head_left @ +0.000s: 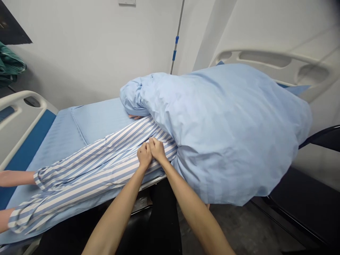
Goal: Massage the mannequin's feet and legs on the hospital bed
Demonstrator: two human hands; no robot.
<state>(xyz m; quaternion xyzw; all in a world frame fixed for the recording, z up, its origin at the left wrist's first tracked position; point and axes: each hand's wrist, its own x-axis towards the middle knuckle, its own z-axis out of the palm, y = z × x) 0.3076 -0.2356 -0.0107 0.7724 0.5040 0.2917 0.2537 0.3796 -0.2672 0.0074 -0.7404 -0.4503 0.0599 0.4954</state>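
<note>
My left hand (pixel 145 154) and my right hand (pixel 157 148) are both closed into fists, side by side and touching. They rest on the upper leg of blue-and-white striped trousers (pixel 87 166), worn by a figure lying on the bed. Whether cloth is caught inside my curled fingers is hidden. A puffy light blue quilt (pixel 228 124) covers the figure's upper body, just right of my hands. From beneath its left edge show the fingers of the figure's hand (pixel 135 116). Bare ankles (pixel 18 177) come out of the trouser cuffs at the left.
The bed has a pale headboard (pixel 268 58) at right and a footboard (pixel 23 124) at left. A black chair (pixel 305 202) stands at the right. Behind the bed is a thin pole (pixel 179 26) with blue clamps. Green cloth (pixel 10 63) hangs at far left.
</note>
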